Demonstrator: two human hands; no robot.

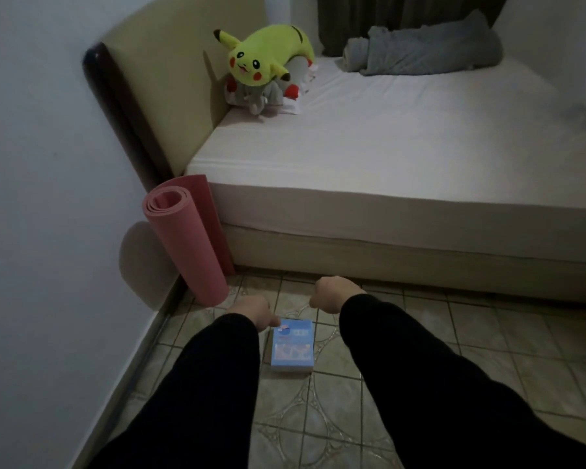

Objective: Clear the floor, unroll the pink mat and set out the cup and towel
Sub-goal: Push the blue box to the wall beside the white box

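Note:
The pink mat (185, 242) stands rolled up and upright in the corner, leaning between the wall and the bed. A light blue box (292, 345) lies flat on the tiled floor. My left hand (252, 311) hangs over the box's far left corner, fingers curled down; whether it touches the box is unclear. My right hand (335, 297) is a loose fist above the floor, right of the box, holding nothing. Both arms wear black sleeves. No cup or towel is in view.
A bed (386, 154) with a white sheet fills the right side, its base along the floor's far edge. A yellow plush toy (264, 55) and a grey blanket (423, 52) lie on it. The wall (48, 198) runs down the left.

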